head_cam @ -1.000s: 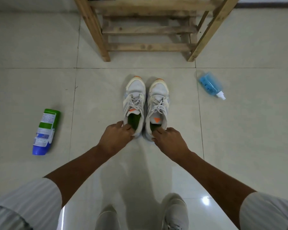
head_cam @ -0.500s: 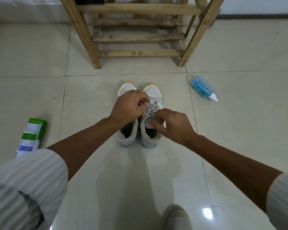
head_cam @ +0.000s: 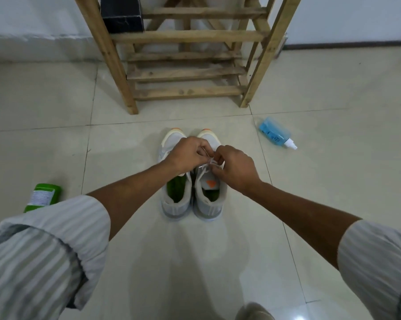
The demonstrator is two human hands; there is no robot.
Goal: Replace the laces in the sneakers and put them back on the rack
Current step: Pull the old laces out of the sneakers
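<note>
Two pale grey sneakers with green insoles stand side by side on the tiled floor, toes toward the rack. The left sneaker (head_cam: 175,199) is partly covered by my left arm. Over the laces (head_cam: 209,160) of the right sneaker (head_cam: 210,199), my left hand (head_cam: 188,155) and my right hand (head_cam: 235,168) meet, fingers curled and pinching the white lace near the top eyelets. The wooden shoe rack (head_cam: 185,72) stands just beyond the toes.
A black box (head_cam: 122,13) sits on a rack shelf at upper left. A blue spray bottle (head_cam: 275,133) lies on the floor to the right, a green and white bottle (head_cam: 43,196) to the left. My foot (head_cam: 252,311) shows at the bottom edge.
Both hands moved from the sneakers' heels up to the right sneaker's laces and now pinch them. My head has tilted up, showing more of the rack.
</note>
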